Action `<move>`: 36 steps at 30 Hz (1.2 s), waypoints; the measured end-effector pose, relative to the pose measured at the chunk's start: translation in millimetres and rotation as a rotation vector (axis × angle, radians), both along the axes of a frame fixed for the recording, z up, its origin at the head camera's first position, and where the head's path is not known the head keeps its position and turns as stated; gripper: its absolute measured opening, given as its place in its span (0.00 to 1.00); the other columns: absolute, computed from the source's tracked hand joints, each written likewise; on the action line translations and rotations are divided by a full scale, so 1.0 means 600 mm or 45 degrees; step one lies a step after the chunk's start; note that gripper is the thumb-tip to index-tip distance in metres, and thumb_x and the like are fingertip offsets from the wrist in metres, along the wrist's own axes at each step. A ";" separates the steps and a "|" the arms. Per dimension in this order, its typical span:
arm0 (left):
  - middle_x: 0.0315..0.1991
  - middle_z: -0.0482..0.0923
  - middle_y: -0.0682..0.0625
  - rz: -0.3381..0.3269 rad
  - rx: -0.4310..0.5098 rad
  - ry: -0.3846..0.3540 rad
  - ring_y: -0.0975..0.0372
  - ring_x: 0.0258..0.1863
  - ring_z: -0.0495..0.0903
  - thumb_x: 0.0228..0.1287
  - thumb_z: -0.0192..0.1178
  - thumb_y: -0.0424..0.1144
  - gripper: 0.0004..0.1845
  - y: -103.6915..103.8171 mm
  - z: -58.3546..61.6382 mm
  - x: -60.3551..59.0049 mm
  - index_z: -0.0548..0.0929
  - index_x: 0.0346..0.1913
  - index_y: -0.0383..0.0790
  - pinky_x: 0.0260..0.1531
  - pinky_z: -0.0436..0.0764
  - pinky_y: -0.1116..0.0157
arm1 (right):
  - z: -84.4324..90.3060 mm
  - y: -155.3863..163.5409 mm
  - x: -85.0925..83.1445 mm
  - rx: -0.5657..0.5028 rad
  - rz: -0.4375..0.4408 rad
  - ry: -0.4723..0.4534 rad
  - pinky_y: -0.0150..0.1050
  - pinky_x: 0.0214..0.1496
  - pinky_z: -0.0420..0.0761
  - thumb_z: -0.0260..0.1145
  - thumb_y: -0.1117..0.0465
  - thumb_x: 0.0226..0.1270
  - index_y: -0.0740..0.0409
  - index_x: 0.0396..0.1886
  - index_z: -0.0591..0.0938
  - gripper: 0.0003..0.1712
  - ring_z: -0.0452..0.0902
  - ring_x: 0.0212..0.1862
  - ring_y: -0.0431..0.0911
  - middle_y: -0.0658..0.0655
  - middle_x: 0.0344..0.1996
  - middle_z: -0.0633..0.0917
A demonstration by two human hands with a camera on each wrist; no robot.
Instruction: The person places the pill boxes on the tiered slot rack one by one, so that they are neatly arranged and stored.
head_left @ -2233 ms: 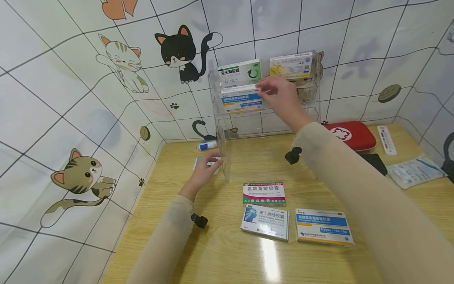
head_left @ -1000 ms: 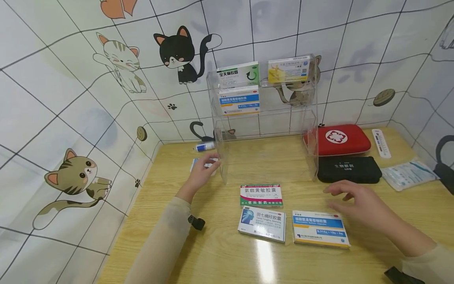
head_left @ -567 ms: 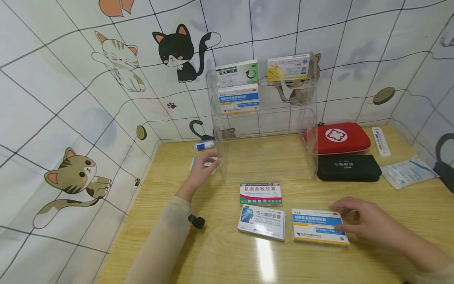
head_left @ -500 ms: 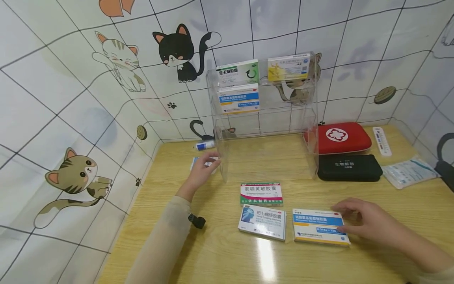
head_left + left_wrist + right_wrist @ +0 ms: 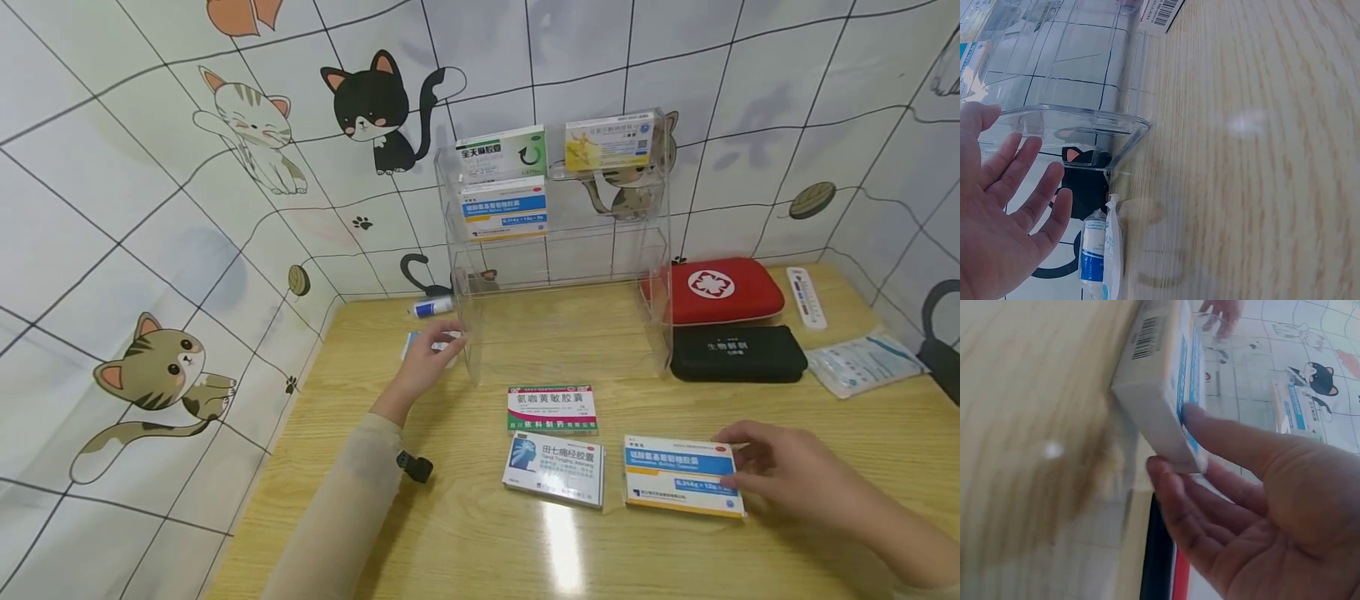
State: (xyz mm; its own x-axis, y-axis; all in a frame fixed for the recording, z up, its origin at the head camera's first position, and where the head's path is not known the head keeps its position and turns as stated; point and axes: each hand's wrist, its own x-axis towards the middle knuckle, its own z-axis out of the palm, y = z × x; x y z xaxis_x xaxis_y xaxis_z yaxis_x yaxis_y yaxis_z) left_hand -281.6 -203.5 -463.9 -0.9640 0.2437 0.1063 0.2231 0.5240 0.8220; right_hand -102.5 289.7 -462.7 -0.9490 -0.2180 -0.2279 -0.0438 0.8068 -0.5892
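Box (image 5: 684, 486) — white, blue-banded, flat

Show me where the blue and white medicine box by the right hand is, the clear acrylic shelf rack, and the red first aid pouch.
Blue and white cardboard medicine box (image 5: 682, 487), head view, middle of its top face.
Clear acrylic shelf rack (image 5: 471, 342), head view, lower part of its left side wall.
Red first aid pouch (image 5: 738, 292), head view, right part of its lid.
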 end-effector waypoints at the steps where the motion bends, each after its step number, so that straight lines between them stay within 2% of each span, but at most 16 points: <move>1: 0.65 0.78 0.45 0.002 0.001 0.000 0.49 0.61 0.79 0.78 0.59 0.47 0.23 0.000 0.000 0.000 0.78 0.66 0.37 0.60 0.78 0.45 | 0.003 0.000 0.001 -0.004 -0.011 0.031 0.42 0.44 0.88 0.82 0.51 0.56 0.54 0.56 0.84 0.29 0.84 0.44 0.45 0.54 0.47 0.89; 7: 0.65 0.79 0.44 -0.003 -0.008 0.007 0.49 0.61 0.80 0.78 0.58 0.48 0.23 0.002 0.001 0.001 0.78 0.67 0.38 0.59 0.79 0.44 | 0.016 0.000 -0.003 -0.051 -0.077 0.273 0.34 0.40 0.88 0.79 0.58 0.60 0.51 0.51 0.87 0.19 0.88 0.42 0.45 0.56 0.46 0.90; 10: 0.66 0.78 0.43 -0.011 -0.016 0.008 0.49 0.61 0.80 0.78 0.58 0.48 0.24 0.002 0.003 0.001 0.77 0.67 0.38 0.59 0.79 0.44 | 0.026 -0.004 -0.018 -0.104 -0.132 0.409 0.25 0.40 0.84 0.80 0.58 0.61 0.50 0.50 0.88 0.18 0.86 0.41 0.35 0.57 0.46 0.90; 13: 0.67 0.78 0.43 -0.008 -0.017 0.002 0.49 0.62 0.80 0.78 0.58 0.48 0.24 0.002 0.003 0.001 0.77 0.68 0.38 0.60 0.79 0.44 | 0.047 -0.009 -0.041 -0.146 -0.183 0.566 0.15 0.39 0.77 0.80 0.59 0.60 0.51 0.50 0.87 0.18 0.79 0.39 0.22 0.58 0.45 0.90; 16: 0.67 0.78 0.43 -0.009 -0.011 -0.003 0.48 0.62 0.79 0.78 0.58 0.48 0.24 0.001 0.004 0.001 0.77 0.68 0.37 0.60 0.78 0.43 | 0.083 -0.017 -0.068 -0.168 -0.215 0.671 0.09 0.40 0.71 0.79 0.61 0.61 0.52 0.52 0.87 0.19 0.85 0.40 0.33 0.60 0.46 0.89; 17: 0.66 0.78 0.44 -0.007 -0.008 -0.002 0.49 0.62 0.80 0.78 0.58 0.48 0.24 0.001 0.003 0.001 0.77 0.68 0.37 0.60 0.78 0.43 | 0.096 -0.020 -0.078 -0.172 -0.222 0.702 0.09 0.40 0.70 0.79 0.61 0.61 0.52 0.52 0.87 0.19 0.85 0.40 0.32 0.61 0.46 0.89; 19: 0.66 0.78 0.43 -0.010 -0.005 0.003 0.48 0.61 0.80 0.78 0.58 0.47 0.24 0.001 0.003 0.001 0.77 0.67 0.37 0.59 0.79 0.43 | 0.122 -0.026 -0.099 -0.171 -0.238 0.740 0.08 0.38 0.69 0.79 0.61 0.62 0.52 0.53 0.86 0.19 0.85 0.39 0.30 0.62 0.47 0.89; 20: 0.66 0.79 0.44 -0.011 -0.010 0.007 0.49 0.61 0.80 0.78 0.58 0.47 0.24 0.001 0.002 0.001 0.77 0.67 0.37 0.59 0.79 0.44 | 0.135 -0.029 -0.109 -0.181 -0.240 0.761 0.08 0.38 0.68 0.78 0.61 0.63 0.53 0.54 0.86 0.19 0.87 0.40 0.35 0.63 0.48 0.89; 23: 0.65 0.79 0.45 -0.005 -0.021 0.011 0.50 0.60 0.80 0.78 0.58 0.47 0.22 0.002 0.001 0.001 0.78 0.66 0.39 0.58 0.80 0.45 | 0.169 -0.040 -0.143 -0.206 -0.244 0.827 0.10 0.35 0.70 0.76 0.59 0.66 0.54 0.53 0.86 0.17 0.76 0.36 0.16 0.63 0.48 0.89; 26: 0.64 0.80 0.45 0.003 -0.025 0.001 0.50 0.60 0.80 0.78 0.58 0.49 0.21 0.001 0.001 0.000 0.79 0.65 0.43 0.58 0.80 0.46 | 0.206 -0.053 -0.176 -0.257 -0.250 0.885 0.11 0.37 0.71 0.74 0.56 0.69 0.55 0.55 0.86 0.17 0.76 0.38 0.16 0.63 0.51 0.89; 27: 0.64 0.80 0.45 0.007 -0.023 -0.003 0.50 0.60 0.80 0.77 0.59 0.49 0.21 0.001 0.001 0.000 0.79 0.65 0.44 0.58 0.80 0.46 | 0.218 -0.057 -0.188 -0.270 -0.260 0.915 0.12 0.39 0.72 0.74 0.55 0.69 0.54 0.56 0.86 0.18 0.72 0.38 0.12 0.62 0.51 0.89; 32: 0.63 0.80 0.44 0.003 -0.014 -0.011 0.50 0.60 0.80 0.78 0.59 0.48 0.21 0.001 0.002 0.000 0.79 0.66 0.42 0.58 0.80 0.46 | 0.278 -0.073 -0.243 -0.352 -0.314 1.033 0.16 0.53 0.74 0.72 0.51 0.70 0.46 0.59 0.86 0.20 0.76 0.43 0.16 0.57 0.55 0.89; 36: 0.64 0.79 0.44 -0.011 -0.015 -0.013 0.49 0.61 0.80 0.78 0.58 0.48 0.23 0.001 0.005 0.002 0.78 0.67 0.39 0.59 0.79 0.46 | 0.311 -0.079 -0.279 -0.391 -0.350 1.065 0.22 0.62 0.76 0.69 0.48 0.72 0.40 0.62 0.85 0.20 0.82 0.52 0.26 0.48 0.59 0.87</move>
State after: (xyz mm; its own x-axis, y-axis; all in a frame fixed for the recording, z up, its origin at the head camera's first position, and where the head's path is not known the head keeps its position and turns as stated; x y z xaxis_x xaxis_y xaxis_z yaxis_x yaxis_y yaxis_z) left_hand -280.7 -202.7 -460.8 -0.9629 0.2533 0.0932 0.2191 0.5319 0.8180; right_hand -269.7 242.5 -276.4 -0.8056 0.1010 0.5838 -0.3810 0.6662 -0.6411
